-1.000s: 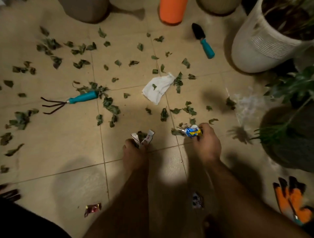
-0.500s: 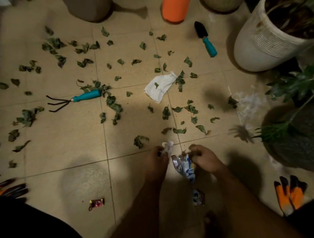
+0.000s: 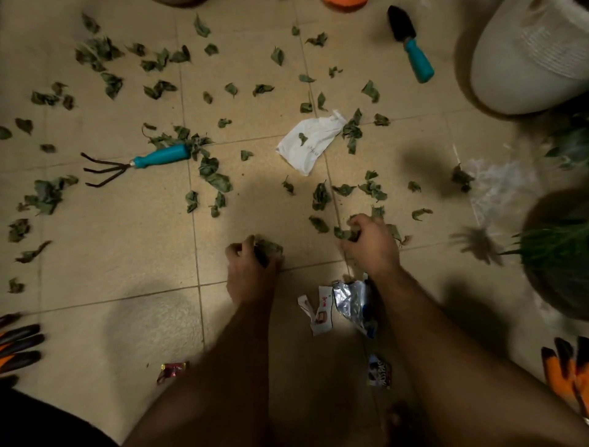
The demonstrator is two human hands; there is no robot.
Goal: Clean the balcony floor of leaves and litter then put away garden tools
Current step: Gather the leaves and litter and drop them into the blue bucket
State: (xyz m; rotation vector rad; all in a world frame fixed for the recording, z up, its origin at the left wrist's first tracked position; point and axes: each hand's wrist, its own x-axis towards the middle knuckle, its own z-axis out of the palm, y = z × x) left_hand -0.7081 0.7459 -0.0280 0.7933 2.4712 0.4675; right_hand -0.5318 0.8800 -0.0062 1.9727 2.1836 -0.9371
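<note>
Several dry green leaves [image 3: 219, 180] lie scattered over the beige tiled floor. My left hand [image 3: 250, 271] grips a clump of leaves [image 3: 270, 248] on the floor. My right hand [image 3: 371, 244] closes its fingers round more leaves [image 3: 345, 233]. Between my forearms lie a white wrapper [image 3: 320, 311] and a crumpled silver wrapper [image 3: 355, 301]. A white paper bag [image 3: 307, 143] lies further out. A teal-handled hand rake [image 3: 137, 162] lies at the left and a teal-handled black trowel [image 3: 412, 46] at the top right.
A small red wrapper [image 3: 172, 370] and a printed wrapper [image 3: 379, 371] lie near me. Orange-and-black gloves sit at the left edge [image 3: 19, 344] and right edge [image 3: 570, 373]. A white planter [image 3: 526, 60], a dark pot with a plant [image 3: 561, 261] and an orange pot [image 3: 344, 1] border the floor.
Both hands let go of the wrappers, which now lie between my forearms, and reached forward to grab leaves. The view moved closer to the floor.
</note>
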